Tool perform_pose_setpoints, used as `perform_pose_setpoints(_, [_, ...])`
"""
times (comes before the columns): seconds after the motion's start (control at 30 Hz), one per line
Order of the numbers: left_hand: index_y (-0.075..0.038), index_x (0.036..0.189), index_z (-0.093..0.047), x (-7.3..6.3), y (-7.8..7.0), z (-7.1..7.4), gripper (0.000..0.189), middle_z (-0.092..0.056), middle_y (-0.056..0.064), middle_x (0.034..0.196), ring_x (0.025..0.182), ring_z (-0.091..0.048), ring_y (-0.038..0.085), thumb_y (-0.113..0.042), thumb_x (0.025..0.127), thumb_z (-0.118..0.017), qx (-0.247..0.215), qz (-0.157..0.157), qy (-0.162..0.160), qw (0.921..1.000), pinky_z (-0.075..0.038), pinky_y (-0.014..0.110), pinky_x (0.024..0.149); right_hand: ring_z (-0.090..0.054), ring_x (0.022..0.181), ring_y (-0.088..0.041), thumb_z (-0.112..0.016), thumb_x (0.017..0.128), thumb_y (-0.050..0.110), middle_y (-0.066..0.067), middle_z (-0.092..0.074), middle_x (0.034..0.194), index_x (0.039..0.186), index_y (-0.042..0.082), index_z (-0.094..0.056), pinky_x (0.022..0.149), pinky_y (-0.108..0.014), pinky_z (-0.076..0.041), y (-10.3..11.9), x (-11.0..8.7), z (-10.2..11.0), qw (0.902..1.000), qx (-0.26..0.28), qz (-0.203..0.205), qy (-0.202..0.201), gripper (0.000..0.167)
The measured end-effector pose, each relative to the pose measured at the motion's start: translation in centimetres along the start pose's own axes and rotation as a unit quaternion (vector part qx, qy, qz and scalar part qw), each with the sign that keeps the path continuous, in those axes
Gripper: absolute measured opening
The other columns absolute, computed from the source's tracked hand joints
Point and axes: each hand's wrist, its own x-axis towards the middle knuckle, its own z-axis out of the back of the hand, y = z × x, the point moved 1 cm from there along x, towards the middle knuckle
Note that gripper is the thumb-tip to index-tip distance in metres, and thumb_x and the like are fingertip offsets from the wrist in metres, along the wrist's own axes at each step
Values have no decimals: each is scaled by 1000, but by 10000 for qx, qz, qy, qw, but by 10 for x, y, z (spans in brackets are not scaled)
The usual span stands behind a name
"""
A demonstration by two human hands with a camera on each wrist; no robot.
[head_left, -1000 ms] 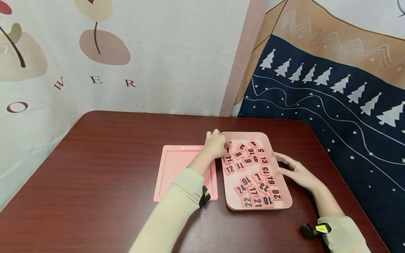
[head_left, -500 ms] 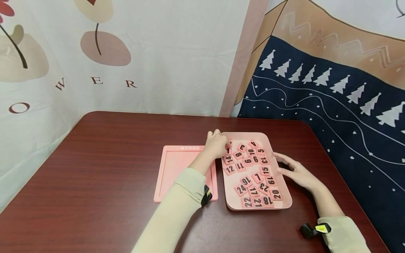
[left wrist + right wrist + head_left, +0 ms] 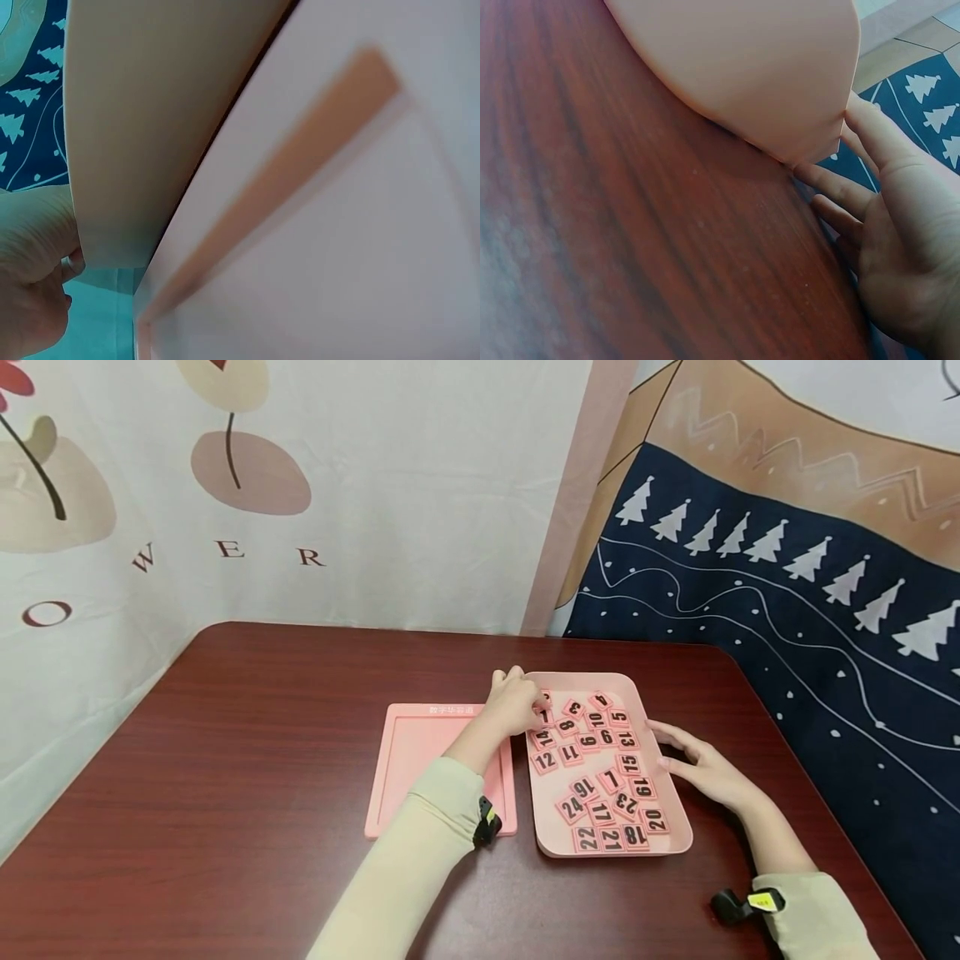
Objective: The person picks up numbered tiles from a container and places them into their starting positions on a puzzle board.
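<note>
A shallow pink tray (image 3: 555, 793) holds several pink number tiles with black digits, some turned sideways or upside down. My left hand (image 3: 513, 703) reaches over its far left corner, fingers curled at the number tile (image 3: 546, 718) marked 1, which it appears to pinch. Its fingertips partly cover that tile and one behind it. In the left wrist view, the tray wall (image 3: 172, 112) hides the left hand's (image 3: 34, 270) fingertips. On the other side, my right hand (image 3: 701, 768) rests extended fingers against the tray's outer wall; the right wrist view shows the right hand (image 3: 907, 240) touching the wall.
Left of the tray, partly under my left forearm, lies a flat pink puzzle frame (image 3: 408, 768) with white lettering on its far edge. Both stand on a dark red wooden table (image 3: 247, 793). A white printed cloth (image 3: 420, 510) and a navy tree-patterned cloth (image 3: 720, 593) hang behind.
The tile marked 1 has shifted slightly to the right under my left fingers, and the neighbouring tiles 8 and 14 have moved a little. My right hand stays in place.
</note>
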Motion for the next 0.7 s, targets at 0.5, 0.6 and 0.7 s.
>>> perform_pose_setpoints(0.5, [-21, 112, -73, -14, 0, 25, 36, -62, -3, 111, 97, -37, 16, -28, 78, -77, -328, -686, -297, 9967, -25, 37, 83, -42, 121, 0, -57, 96, 11, -18, -45, 139, 148, 11, -36, 94, -14, -32, 0, 0, 1, 10000, 46, 5, 20, 55])
perform_pose_setpoints(0.6, [-19, 114, -72, -22, 2, 33, 36, -62, -3, 109, 98, -39, 17, -22, 78, -73, -297, -884, -505, 9944, -26, 37, 84, -42, 121, 0, -57, 96, 10, -18, -45, 139, 148, 10, -36, 94, -14, -32, 0, 0, 0, 10000, 85, 16, 34, 56])
perform_pose_setpoints(0.7, [-18, 114, -72, -31, 4, 42, 36, -62, -2, 110, 99, -40, 18, -20, 79, -72, -345, -1022, -688, 9918, -26, 38, 84, -42, 121, 0, -57, 96, 10, -19, -44, 140, 147, 10, -36, 94, -14, -31, 1, 0, 0, 9999, 98, 52, 31, 56])
